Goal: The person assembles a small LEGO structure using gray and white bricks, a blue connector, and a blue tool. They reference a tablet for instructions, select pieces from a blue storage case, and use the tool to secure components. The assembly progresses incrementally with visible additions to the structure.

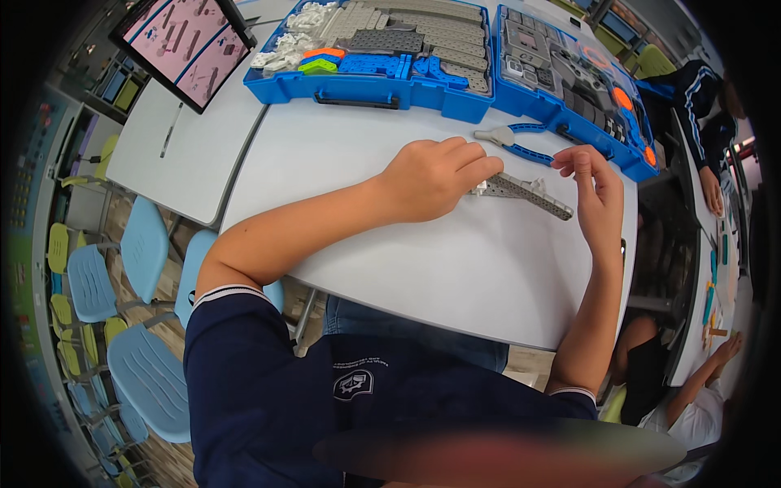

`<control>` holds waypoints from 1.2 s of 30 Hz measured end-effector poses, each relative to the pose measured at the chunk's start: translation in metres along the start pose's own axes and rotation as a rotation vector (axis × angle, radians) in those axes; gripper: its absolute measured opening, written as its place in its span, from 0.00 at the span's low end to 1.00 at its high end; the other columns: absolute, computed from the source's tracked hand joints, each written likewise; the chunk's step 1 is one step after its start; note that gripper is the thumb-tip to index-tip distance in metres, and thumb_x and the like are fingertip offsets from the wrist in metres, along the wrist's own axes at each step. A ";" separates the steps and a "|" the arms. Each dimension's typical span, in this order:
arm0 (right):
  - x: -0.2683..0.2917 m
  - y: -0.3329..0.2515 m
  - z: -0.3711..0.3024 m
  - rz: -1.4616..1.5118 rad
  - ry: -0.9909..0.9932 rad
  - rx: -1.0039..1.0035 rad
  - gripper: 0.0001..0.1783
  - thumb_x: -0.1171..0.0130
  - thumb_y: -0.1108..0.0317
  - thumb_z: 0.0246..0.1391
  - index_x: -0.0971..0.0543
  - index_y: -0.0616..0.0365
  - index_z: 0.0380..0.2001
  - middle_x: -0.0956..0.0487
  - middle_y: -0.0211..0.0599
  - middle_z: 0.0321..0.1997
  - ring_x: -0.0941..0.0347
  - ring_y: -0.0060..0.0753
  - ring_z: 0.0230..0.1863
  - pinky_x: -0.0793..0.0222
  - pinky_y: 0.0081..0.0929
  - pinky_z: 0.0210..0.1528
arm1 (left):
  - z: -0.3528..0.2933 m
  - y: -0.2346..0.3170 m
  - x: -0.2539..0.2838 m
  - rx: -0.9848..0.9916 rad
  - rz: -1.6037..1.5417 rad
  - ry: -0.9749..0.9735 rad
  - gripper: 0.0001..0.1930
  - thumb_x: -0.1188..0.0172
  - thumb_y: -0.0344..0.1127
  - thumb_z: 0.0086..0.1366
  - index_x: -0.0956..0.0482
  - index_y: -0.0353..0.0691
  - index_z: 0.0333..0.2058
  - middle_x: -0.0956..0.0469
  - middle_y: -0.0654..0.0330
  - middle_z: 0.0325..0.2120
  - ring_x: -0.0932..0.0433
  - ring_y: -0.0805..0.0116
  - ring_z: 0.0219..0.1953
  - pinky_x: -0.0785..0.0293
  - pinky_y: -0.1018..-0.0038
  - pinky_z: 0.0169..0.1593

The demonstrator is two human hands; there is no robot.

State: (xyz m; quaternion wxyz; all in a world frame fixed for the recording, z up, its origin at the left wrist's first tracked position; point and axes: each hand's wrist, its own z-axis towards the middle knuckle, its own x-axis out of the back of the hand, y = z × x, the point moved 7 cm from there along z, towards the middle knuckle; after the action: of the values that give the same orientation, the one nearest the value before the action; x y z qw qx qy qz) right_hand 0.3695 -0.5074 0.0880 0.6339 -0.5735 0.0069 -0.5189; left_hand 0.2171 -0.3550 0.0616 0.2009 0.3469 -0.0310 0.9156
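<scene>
My left hand point(439, 179) is closed around one end of a grey perforated plastic beam assembly point(537, 195). Small white connector pieces show beside its fingers, and the hand hides the rest of that end. The free end of the beam points right, low over the white table. Just past that end is my right hand point(600, 195), raised, its fingers loosely bent and the thumb apart, with nothing visible in it. Behind the hands lies a pair of blue-handled pliers point(521, 140) with a grey head, its handles spread.
Along the table's point(390, 268) back edge stand a blue case of grey, white and blue building parts point(366, 98) and a second blue case point(561, 122) with electronic modules. A tablet point(183, 49) and a pen point(171, 130) are on the left-hand table. Other people sit at right.
</scene>
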 end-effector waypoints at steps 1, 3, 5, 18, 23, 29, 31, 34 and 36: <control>-0.002 -0.002 0.000 0.131 -0.045 -0.020 0.10 0.40 0.66 0.65 0.18 0.63 0.42 0.17 0.35 0.35 0.24 0.26 0.38 0.30 0.28 0.44 | -0.002 0.000 0.000 -0.002 -0.009 0.005 0.17 0.37 0.25 0.54 0.20 0.43 0.44 0.20 0.64 0.32 0.21 0.66 0.29 0.26 0.70 0.27; -0.010 -0.012 -0.003 0.228 -0.143 -0.003 0.10 0.36 0.66 0.63 0.17 0.63 0.41 0.17 0.36 0.33 0.25 0.26 0.36 0.29 0.27 0.43 | -0.003 0.002 -0.001 -0.007 -0.027 0.014 0.16 0.37 0.25 0.54 0.19 0.43 0.43 0.19 0.65 0.32 0.21 0.66 0.28 0.26 0.70 0.28; -0.024 -0.025 -0.010 0.156 -0.259 0.075 0.11 0.33 0.66 0.59 0.17 0.63 0.39 0.17 0.37 0.32 0.24 0.27 0.34 0.29 0.28 0.41 | -0.002 0.005 0.000 -0.026 -0.052 0.052 0.14 0.36 0.26 0.55 0.19 0.43 0.42 0.19 0.67 0.31 0.21 0.67 0.28 0.26 0.71 0.28; -0.019 -0.032 -0.010 -0.140 -0.130 0.103 0.09 0.31 0.72 0.54 0.17 0.66 0.36 0.23 0.40 0.30 0.28 0.32 0.30 0.33 0.29 0.35 | -0.017 -0.025 -0.020 0.386 -0.517 -0.129 0.35 0.30 0.32 0.62 0.35 0.42 0.65 0.23 0.52 0.49 0.23 0.56 0.50 0.25 0.62 0.55; -0.015 -0.029 -0.010 -0.145 -0.134 0.096 0.08 0.32 0.75 0.53 0.18 0.66 0.35 0.22 0.39 0.31 0.28 0.31 0.30 0.33 0.27 0.36 | -0.027 -0.035 -0.033 0.519 -0.563 -0.239 0.34 0.33 0.29 0.63 0.36 0.42 0.66 0.23 0.53 0.47 0.23 0.59 0.50 0.26 0.63 0.57; -0.007 -0.015 -0.011 -0.137 -0.097 0.037 0.09 0.30 0.75 0.51 0.18 0.65 0.35 0.19 0.34 0.32 0.27 0.26 0.32 0.32 0.23 0.39 | -0.029 -0.038 -0.039 0.528 -0.578 -0.276 0.32 0.32 0.29 0.63 0.34 0.43 0.65 0.23 0.56 0.47 0.25 0.59 0.53 0.29 0.63 0.60; -0.010 -0.010 -0.014 -0.147 -0.105 0.026 0.09 0.29 0.75 0.50 0.18 0.65 0.35 0.19 0.36 0.31 0.27 0.28 0.32 0.31 0.25 0.38 | -0.030 -0.037 -0.041 0.523 -0.586 -0.311 0.32 0.32 0.29 0.63 0.34 0.44 0.65 0.23 0.55 0.48 0.26 0.58 0.54 0.30 0.62 0.61; -0.013 -0.007 -0.019 -0.173 -0.127 0.004 0.11 0.27 0.77 0.47 0.17 0.64 0.35 0.18 0.39 0.32 0.25 0.33 0.32 0.31 0.28 0.37 | -0.030 -0.037 -0.041 0.505 -0.600 -0.341 0.32 0.34 0.26 0.63 0.34 0.44 0.65 0.24 0.54 0.49 0.26 0.57 0.55 0.31 0.61 0.62; -0.015 -0.007 -0.022 -0.177 -0.159 -0.003 0.11 0.27 0.78 0.46 0.17 0.64 0.35 0.17 0.40 0.33 0.24 0.35 0.33 0.29 0.29 0.38 | -0.030 -0.037 -0.041 0.502 -0.606 -0.368 0.32 0.36 0.23 0.62 0.34 0.44 0.65 0.24 0.54 0.49 0.27 0.56 0.56 0.32 0.61 0.63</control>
State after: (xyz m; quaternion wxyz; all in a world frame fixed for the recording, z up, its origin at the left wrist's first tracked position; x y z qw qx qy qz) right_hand 0.3449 -0.5119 0.0774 0.5834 -0.6121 -0.0930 -0.5257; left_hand 0.2404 -0.3294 0.0089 0.3613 0.5357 0.2606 0.7173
